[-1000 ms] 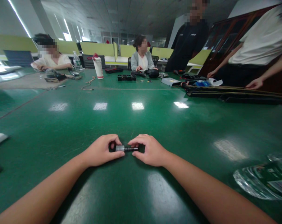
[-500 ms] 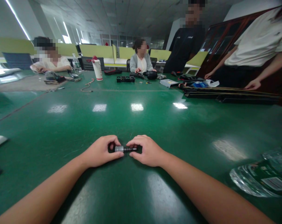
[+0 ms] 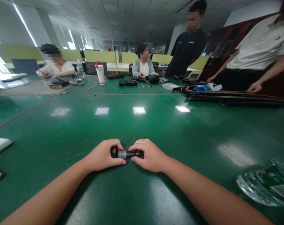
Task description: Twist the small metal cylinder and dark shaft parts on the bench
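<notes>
A small grey metal cylinder with a stepped black shaft (image 3: pixel 122 154) lies sideways between my hands, low over or on the green table. My left hand (image 3: pixel 103 156) curls around its thick grey end, thumb along the near side and index finger along the far side. Around the thin shaft end, my right hand (image 3: pixel 151 156) is curved with thumb and fingers apart. A gap seems to show between those fingertips and the shaft. The rear of the cylinder is partly hidden within my left hand.
A clear water bottle (image 3: pixel 266 187) lies at the right. A white object (image 3: pixel 0 145) sits at the left edge. Across the green table (image 3: pixel 142 125) stand a white cup (image 3: pixel 100 74), a black part (image 3: pixel 128 83) and long black rails (image 3: pixel 226 97). Several people are around the far side.
The view has tilted up slightly, so everything sits a little lower. My left thumb and index finger appear slightly looser around the cylinder. My right hand keeps much the same pose.
</notes>
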Tool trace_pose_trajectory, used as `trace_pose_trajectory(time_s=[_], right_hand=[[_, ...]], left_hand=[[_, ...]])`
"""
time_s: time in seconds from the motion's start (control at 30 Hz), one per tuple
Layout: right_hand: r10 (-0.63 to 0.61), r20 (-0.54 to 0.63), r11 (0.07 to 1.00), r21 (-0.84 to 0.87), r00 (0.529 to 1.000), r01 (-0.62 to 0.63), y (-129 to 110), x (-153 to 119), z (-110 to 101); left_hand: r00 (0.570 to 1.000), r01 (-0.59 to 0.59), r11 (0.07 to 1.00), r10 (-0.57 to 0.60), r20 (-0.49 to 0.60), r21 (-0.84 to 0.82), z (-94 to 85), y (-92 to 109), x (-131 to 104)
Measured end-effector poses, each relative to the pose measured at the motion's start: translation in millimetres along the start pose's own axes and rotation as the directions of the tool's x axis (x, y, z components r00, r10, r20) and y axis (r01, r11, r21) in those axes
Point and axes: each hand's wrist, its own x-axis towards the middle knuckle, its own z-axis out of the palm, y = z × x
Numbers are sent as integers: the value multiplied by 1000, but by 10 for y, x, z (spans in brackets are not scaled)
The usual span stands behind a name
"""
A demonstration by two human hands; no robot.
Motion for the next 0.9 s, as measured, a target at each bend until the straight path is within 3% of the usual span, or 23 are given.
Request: trace_pose_trajectory(time_s=[0.9], right_hand=[[-11, 2, 1000, 23, 1000, 11, -7, 9, -13]], left_hand=[[1000, -17, 999, 17, 14, 35, -2, 0, 3]])
